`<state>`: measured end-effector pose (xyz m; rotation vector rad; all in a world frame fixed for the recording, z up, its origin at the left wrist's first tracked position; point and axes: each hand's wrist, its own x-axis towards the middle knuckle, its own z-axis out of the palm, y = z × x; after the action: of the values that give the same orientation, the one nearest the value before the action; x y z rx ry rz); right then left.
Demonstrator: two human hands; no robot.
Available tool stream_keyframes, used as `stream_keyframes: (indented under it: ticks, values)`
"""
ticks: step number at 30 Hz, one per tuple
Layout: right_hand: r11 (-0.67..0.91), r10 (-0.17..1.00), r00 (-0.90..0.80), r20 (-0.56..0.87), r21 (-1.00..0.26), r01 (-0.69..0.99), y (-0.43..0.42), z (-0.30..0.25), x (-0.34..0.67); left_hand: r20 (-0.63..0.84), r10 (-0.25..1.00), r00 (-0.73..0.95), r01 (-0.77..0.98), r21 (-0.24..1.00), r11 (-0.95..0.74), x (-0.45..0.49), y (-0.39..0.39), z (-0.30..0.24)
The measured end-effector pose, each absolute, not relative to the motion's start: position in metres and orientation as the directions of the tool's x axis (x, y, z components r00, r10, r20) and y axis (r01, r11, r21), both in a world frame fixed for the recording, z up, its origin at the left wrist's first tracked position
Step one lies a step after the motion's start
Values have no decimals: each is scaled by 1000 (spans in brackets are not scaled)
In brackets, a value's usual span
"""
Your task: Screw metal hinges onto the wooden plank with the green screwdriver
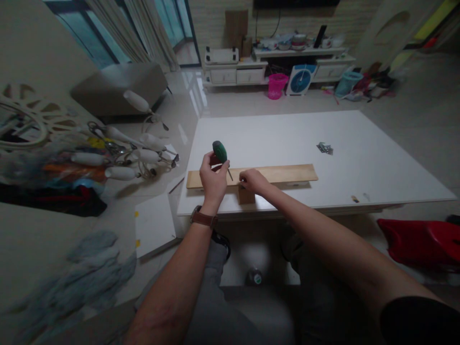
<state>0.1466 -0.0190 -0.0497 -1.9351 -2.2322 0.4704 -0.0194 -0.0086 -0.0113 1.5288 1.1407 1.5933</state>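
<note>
Left hand in the head view: a green-and-black-handled screwdriver is grasped between thumb and fingers, handle up, with its thin dark shaft slanted down toward the right hand.
Wrist: a brown-strapped watch is worn on the left.
Right hand: its fingers are curled at a long, pale wooden board; whether anything small is pinched in them cannot be told.
Screwdriver tip: it is seen against the board, just beside the right hand; contact cannot be made out.
Board: it is laid lengthwise along the near edge of a large, flat white tabletop.
Block: a small brown block is seen below the right hand, at the board's near edge.
Metal: a cluster of small grey metal pieces is placed beyond the board, to the right.
Floor: a bright pink plastic basket is set beside a blue-and-white fan.
</note>
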Motion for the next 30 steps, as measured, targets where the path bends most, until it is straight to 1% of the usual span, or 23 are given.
stream_keyframes:
  ticks: [9, 24, 30]
  values:
    - [153, 979, -189, -80, -333, 931, -18, -52, 146, 419, 901, -114, 111, 906, -408, -19, -8, -11]
    - [153, 983, -177, -44, -333, 930, -21, -54, 141, 417, 901, -120, 93, 908, -408, -20, -8, -11]
    - [155, 984, -177, -35, -335, 929, -20, -55, 142, 408, 906, -113, 113, 911, -396, -21, -9, -10]
